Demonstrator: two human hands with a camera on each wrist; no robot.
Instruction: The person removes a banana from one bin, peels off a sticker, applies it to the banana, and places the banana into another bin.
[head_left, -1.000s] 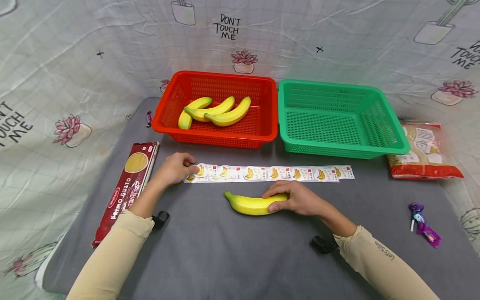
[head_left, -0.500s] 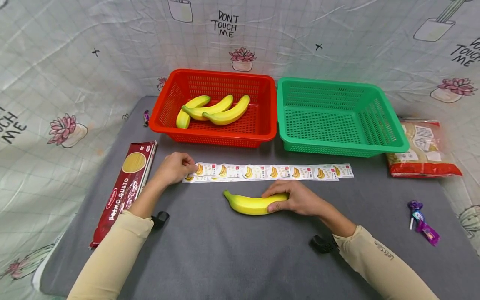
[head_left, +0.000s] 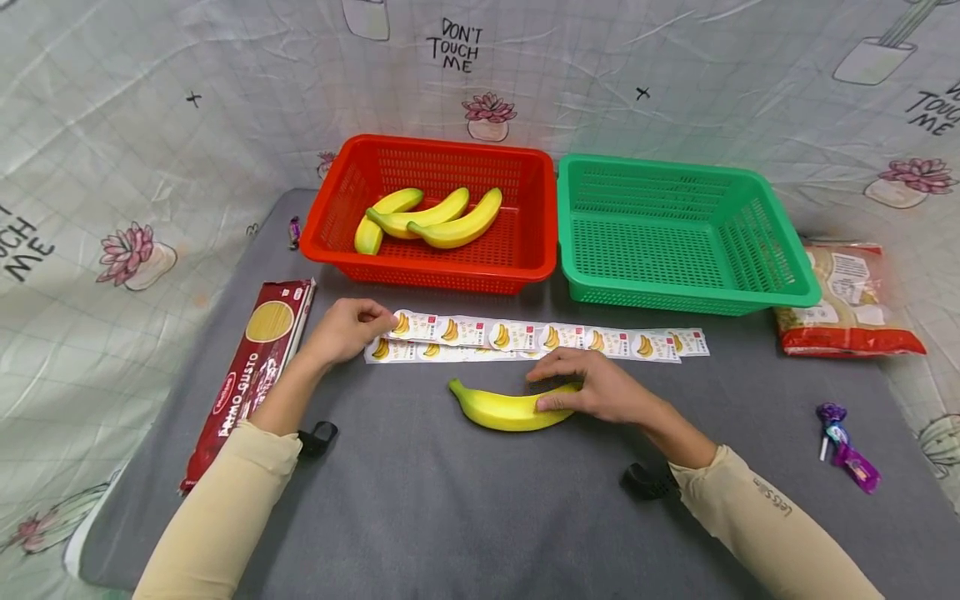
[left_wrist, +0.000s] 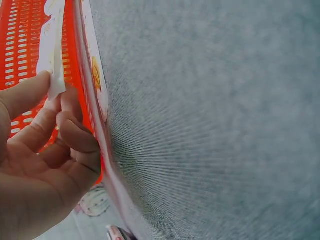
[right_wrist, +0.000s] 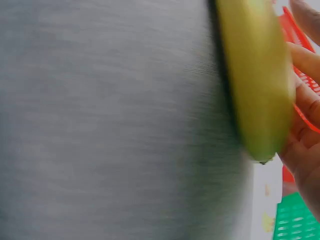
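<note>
The single banana [head_left: 506, 412] lies on the grey desk [head_left: 465, 517], between the desk's left and right edges, just on the near side of the label strips. Its long axis runs roughly parallel to the far edge. The stem points toward the left edge; the blunt end, toward the right edge, lies at the right hand [head_left: 603, 387]. The bulging side faces the near edge.

The right arm reaches in from the near right corner. The thumb rests on the banana near its blunt end; the index finger extends toward the left edge, with a gap between it and the fruit. The grip is loose. The right wrist view is blurred and does not show whether every finger makes contact.

The left arm enters from the near left corner. The left hand [head_left: 348, 331] holds the left end of the upper label strip [head_left: 513, 336] in a narrow pinch between thumb and index finger, the end raised. The lower label strip [head_left: 420, 353] lies flat beneath, its left end exposed. Both strips run toward the right edge.

Along the far edge stand a red basket [head_left: 427, 268], containing three bananas [head_left: 459, 230], and a green basket [head_left: 675, 296].
</note>
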